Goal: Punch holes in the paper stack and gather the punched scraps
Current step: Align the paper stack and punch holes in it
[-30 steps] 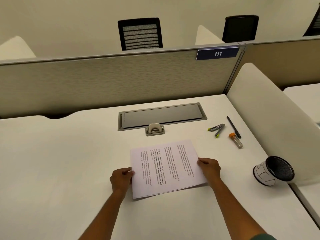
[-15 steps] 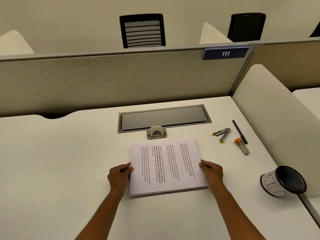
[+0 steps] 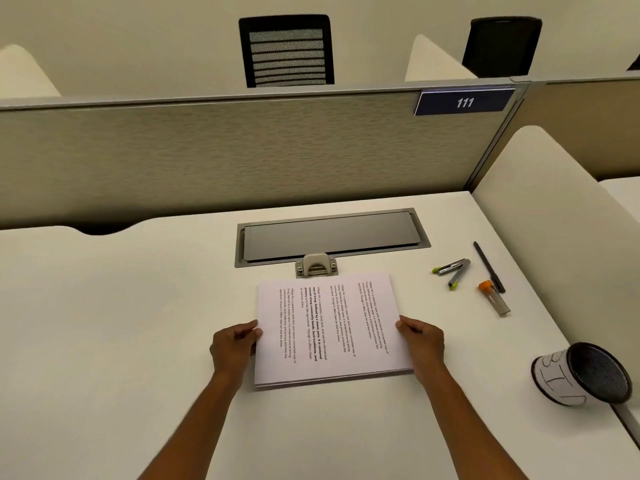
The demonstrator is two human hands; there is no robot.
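Paper stack [image 3: 325, 329] lying flat on the counter [image 3: 104, 341], its far edge just short of the hole punch [image 3: 316, 265], with left hand [image 3: 232, 348] and right hand [image 3: 423, 341] pinching opposite side edges in curled fingers, apparently to keep the sheets squared for feeding.

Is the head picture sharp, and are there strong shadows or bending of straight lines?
Head view: the paper stack prints sharp though too small to read; light is soft and even, with faint shadows under the left hand and right hand; the partition top bows slightly, wide-angle distortion.
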